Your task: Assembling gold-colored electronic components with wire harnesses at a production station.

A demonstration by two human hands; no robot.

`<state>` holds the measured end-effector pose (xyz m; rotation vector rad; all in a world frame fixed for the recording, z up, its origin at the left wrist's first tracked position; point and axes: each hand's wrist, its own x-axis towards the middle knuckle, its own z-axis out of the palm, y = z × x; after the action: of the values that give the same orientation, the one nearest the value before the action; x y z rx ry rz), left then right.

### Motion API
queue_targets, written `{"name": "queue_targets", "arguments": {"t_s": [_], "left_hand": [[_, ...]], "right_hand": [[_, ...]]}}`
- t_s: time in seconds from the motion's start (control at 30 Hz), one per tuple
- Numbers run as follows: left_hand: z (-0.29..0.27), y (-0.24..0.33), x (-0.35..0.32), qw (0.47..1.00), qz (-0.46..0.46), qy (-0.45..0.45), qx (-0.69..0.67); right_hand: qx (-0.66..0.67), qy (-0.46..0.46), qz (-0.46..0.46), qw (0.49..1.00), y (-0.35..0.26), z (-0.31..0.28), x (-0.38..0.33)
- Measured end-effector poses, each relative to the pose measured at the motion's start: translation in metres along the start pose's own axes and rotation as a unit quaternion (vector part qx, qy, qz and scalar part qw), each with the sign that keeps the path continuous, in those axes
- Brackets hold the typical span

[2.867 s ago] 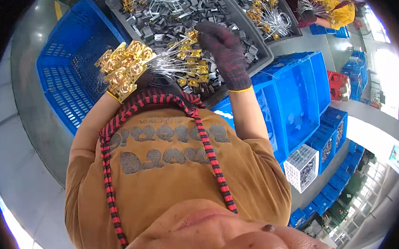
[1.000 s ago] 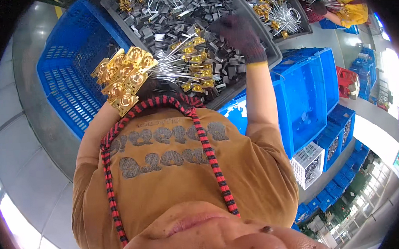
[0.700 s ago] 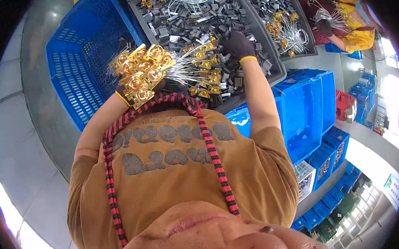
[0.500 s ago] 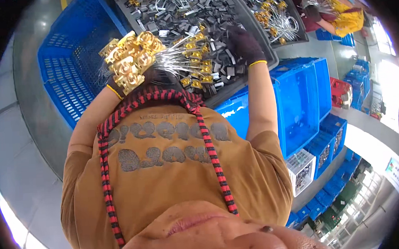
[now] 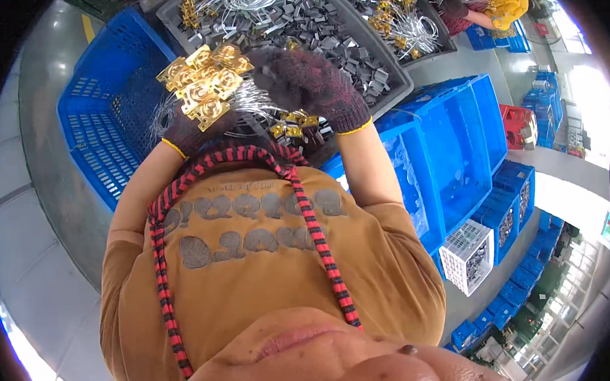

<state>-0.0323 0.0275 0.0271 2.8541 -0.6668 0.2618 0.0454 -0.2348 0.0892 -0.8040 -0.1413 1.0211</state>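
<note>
My left hand [image 5: 186, 132], in a dark knitted glove with a yellow cuff edge, is closed round a bunch of gold-coloured metal parts with silvery wires [image 5: 206, 82]. The gold plates stick up above the hand, and the wires trail toward the right. My right hand [image 5: 324, 93], gloved alike, is just right of the bunch, over the wires. Its fingers are smeared by motion, so what they hold cannot be made out. Below it, more gold-ended wire parts [image 5: 293, 125] lie at the near edge of a grey tray [image 5: 399, 82] of small dark blocks [image 5: 310, 18].
A blue perforated basket [image 5: 99, 142] stands at the left. Another tray with dark blocks and wire parts [image 5: 417, 33] is at the far right. Blue bins [image 5: 458, 158] and a white crate [image 5: 468, 254] stand on the right. A co-worker in yellow [image 5: 505, 4] handles wires at the upper right.
My right hand has moved left from the dark blocks to the wires beside the bunch. My left hand still grips the bunch, nearly in place.
</note>
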Motion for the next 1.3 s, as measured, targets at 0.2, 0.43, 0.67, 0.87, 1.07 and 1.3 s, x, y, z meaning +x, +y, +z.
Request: {"name": "queue_targets", "arguments": {"t_s": [0.2, 0.43, 0.67, 0.87, 1.07, 1.3], "left_hand": [[0.02, -0.003, 0.007, 0.997, -0.015, -0.074, 0.002], [-0.059, 0.026, 0.015, 0.992, 0.043, 0.084, 0.086], [0.042, -0.039, -0.036, 0.995, -0.023, -0.071, -0.069], [0.059, -0.04, -0.02, 0.993, -0.002, 0.003, -0.119], [0.055, -0.026, 0.025, 0.988, -0.036, -0.05, -0.138], [-0.009, -0.003, -0.048, 0.981, -0.1, -0.089, -0.142]], "right_hand": [[-0.251, -0.042, -0.187, 0.949, -0.008, 0.049, 0.008], [-0.299, 0.057, -0.203, 0.931, -0.009, 0.079, -0.009], [-0.419, 0.243, -0.295, 0.824, 0.082, -0.059, -0.017], [-0.37, 0.143, 0.021, 0.918, -0.024, -0.02, -0.046], [-0.585, 0.315, -0.086, 0.742, -0.047, -0.185, 0.055], [-0.732, 0.188, -0.038, 0.654, -0.007, -0.154, 0.105]]}}
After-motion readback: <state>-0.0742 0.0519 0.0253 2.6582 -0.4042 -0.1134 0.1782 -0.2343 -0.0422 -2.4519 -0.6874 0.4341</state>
